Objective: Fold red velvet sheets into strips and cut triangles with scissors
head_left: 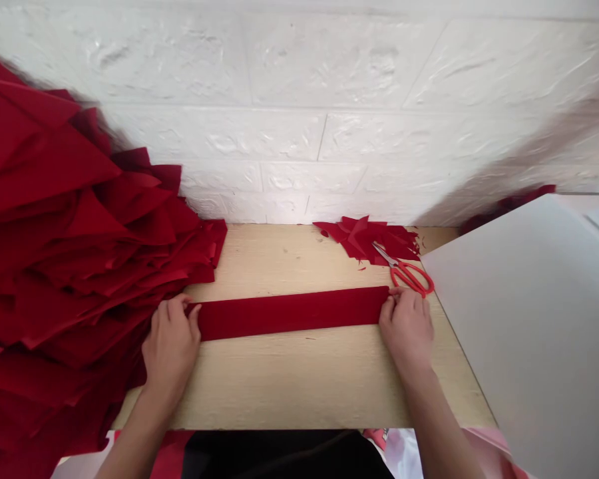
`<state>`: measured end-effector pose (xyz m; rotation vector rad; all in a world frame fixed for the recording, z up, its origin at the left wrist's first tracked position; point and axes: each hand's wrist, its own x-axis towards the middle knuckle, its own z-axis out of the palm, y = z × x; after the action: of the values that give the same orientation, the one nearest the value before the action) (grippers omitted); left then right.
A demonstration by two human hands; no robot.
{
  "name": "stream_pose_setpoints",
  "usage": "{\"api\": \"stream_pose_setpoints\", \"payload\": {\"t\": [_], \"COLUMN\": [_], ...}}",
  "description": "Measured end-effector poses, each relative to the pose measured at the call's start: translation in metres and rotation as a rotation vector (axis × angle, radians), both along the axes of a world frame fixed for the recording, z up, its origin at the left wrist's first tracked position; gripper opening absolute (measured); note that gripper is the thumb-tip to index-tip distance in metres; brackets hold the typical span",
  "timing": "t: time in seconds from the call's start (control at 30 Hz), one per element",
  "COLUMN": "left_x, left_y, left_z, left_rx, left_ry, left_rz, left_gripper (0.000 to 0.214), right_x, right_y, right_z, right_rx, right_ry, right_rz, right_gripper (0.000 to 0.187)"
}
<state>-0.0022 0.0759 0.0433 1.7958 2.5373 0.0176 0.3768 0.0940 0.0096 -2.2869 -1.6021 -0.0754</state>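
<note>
A long dark red strip of fabric [289, 314] lies stretched flat across the pale wooden table [279, 386]. My left hand [172, 339] pinches its left end between thumb and fingers, close beside the big red pile. At the other end, my right hand [408, 326] grips the strip's right edge with the fingers closed. Just beyond that hand lie scissors [404, 271] with red-orange handles, their blades resting over small red scraps [364, 236].
A tall heap of red fabric pieces [80, 233] fills the left side. On the right stands a large white box-like surface [534, 313], with more red fabric [519, 203] behind it. A white brick-patterned wall [289, 80] borders the table's back.
</note>
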Motion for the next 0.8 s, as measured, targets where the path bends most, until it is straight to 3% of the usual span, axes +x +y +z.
{"api": "stream_pose_setpoints", "payload": {"t": [0.2, 0.37, 0.53, 0.67, 0.8], "left_x": [-0.006, -0.015, -0.02, -0.015, -0.013], "left_y": [-0.005, -0.006, -0.006, -0.001, 0.003], "left_z": [-0.013, -0.018, -0.014, -0.005, -0.003], "left_rx": [0.156, 0.17, 0.022, -0.139, -0.157], "left_ry": [-0.007, 0.15, 0.246, 0.293, 0.233], "left_rz": [-0.038, -0.226, -0.373, -0.352, -0.283], "left_gripper": [0.037, 0.03, 0.034, 0.038, 0.035], "right_x": [0.003, 0.003, 0.004, 0.003, 0.001], "right_y": [-0.004, -0.005, -0.005, -0.005, -0.004], "right_z": [0.002, 0.003, 0.001, 0.003, 0.002], "right_rx": [-0.015, 0.02, 0.027, 0.016, 0.017], "right_ry": [-0.041, -0.082, -0.159, -0.219, -0.262], "right_rz": [0.011, 0.04, 0.054, 0.064, 0.083], "right_gripper": [0.033, 0.034, 0.033, 0.033, 0.033]}}
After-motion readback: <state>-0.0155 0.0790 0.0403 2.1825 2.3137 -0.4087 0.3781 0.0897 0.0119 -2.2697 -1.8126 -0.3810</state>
